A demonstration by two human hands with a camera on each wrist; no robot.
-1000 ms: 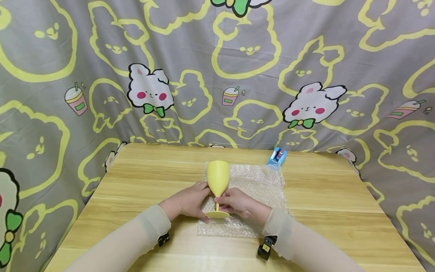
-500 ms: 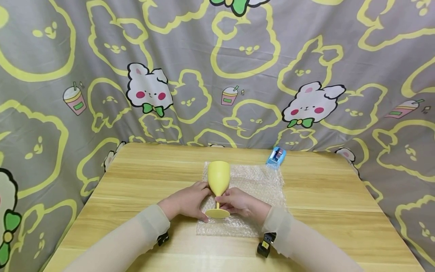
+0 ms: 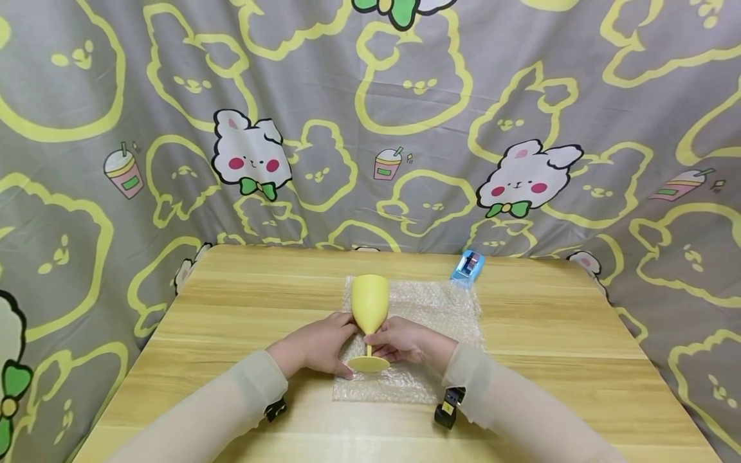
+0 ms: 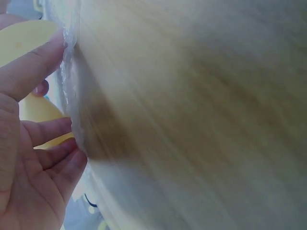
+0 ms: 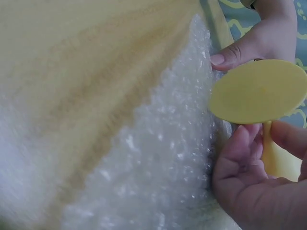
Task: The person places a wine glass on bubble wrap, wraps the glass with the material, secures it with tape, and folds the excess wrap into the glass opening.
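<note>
A yellow goblet lies tilted over bubble wrap, its bowl away from me and its round foot toward me. My right hand holds the goblet by its stem between thumb and fingers. On the left, my left hand rests at the edge of the bubble wrap, thumb near the goblet's foot and fingers beside the bowl. In the left wrist view, the thumb and fingers of my left hand stand well apart, their tips at the wrap's edge.
A blue tape dispenser or similar small blue item sits at the back right corner of the wrap. Everything lies on a wood-grain table. A grey curtain with yellow cartoon outlines hangs behind and at both sides.
</note>
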